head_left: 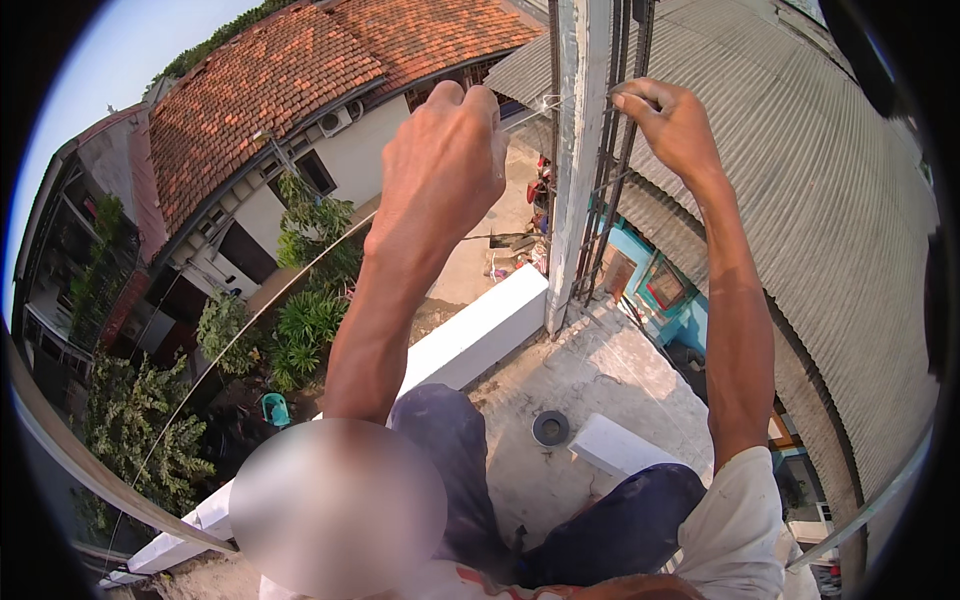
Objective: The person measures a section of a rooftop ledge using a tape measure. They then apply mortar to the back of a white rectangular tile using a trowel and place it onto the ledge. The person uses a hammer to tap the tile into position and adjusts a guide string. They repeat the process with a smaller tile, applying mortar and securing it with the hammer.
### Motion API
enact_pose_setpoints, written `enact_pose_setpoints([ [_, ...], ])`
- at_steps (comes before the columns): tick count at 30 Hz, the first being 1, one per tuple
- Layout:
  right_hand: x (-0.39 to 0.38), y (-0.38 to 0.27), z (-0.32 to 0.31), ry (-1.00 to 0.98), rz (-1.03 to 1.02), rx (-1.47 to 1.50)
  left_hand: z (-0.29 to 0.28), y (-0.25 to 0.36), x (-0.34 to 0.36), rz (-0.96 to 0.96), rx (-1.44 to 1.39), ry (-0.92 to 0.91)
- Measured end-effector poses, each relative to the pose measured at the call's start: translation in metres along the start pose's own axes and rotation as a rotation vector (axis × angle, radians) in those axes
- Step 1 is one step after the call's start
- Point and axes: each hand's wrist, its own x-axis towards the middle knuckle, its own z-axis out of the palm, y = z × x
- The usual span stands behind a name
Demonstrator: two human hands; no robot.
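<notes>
An upright weathered, pale board [578, 160] stands beside tall dark steel reinforcing bars [625, 110]. A thin light-coloured wire or string [552, 101] shows at the board's left edge, between my hands. Left of the board, my left hand [445, 150] is raised in a closed fist, its back toward me; whatever it grips is hidden. On the other side, my right hand [668, 125] has thumb and fingers pinched together close to the bars. Anything in that pinch is too small to name.
A low white wall [475, 330] runs to the board's foot. On the concrete floor [520, 390] between my knees lie a dark round ring-shaped thing [550, 428] and a white block [625, 447]. Beyond the edge are a lower yard with plants, tiled roofs and a corrugated roof [800, 170].
</notes>
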Motion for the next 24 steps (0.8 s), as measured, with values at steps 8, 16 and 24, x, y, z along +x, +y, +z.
enact_pose_setpoints([
  [8,-0.003,-0.021,-0.01,-0.02,0.066,-0.025,0.016,-0.013,0.002,0.063,-0.01,0.081],
  [16,-0.018,-0.042,-0.024,-0.05,0.148,-0.112,0.029,-0.004,0.008,0.08,-0.017,0.081],
  [24,-0.025,-0.045,-0.031,-0.047,0.077,-0.118,0.035,0.001,0.013,0.105,-0.016,0.109],
])
